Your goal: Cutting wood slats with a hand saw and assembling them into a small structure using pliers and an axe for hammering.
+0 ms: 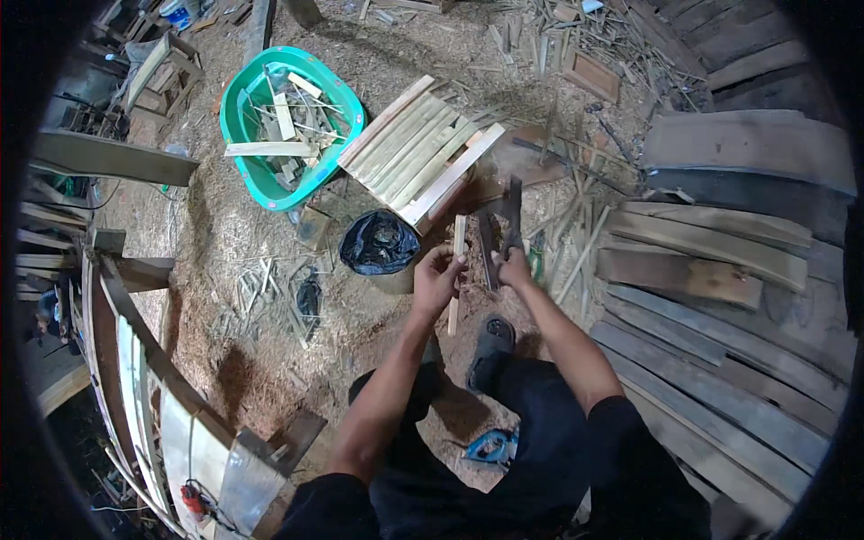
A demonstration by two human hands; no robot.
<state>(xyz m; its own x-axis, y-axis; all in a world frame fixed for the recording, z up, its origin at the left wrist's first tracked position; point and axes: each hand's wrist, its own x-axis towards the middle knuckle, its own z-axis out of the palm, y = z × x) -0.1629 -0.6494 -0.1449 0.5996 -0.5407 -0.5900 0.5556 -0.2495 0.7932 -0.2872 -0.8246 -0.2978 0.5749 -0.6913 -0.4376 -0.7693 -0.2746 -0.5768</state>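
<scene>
My left hand [436, 286] pinches a narrow pale wooden slat [460, 236], held upright with its ends showing above and below my fingers. To the right, my right hand [515, 268] is closed around a long dark blade-like tool [515, 209] pointing away from me; its exact kind is unclear. Another dark strip [489, 250] lies just left of that hand. Beyond my hands stands a low slatted wooden piece [409, 148], with pale strips side by side between two edge boards. A bin lined with a black bag [380, 243] stands left of my left hand.
A green tub [236, 117] of wood offcuts sits at the far left. Stacked planks [711, 351] fill the right side. A curved wooden frame [135, 360] stands at the left. Shavings cover the ground, and a blue tool [492, 445] lies between my legs.
</scene>
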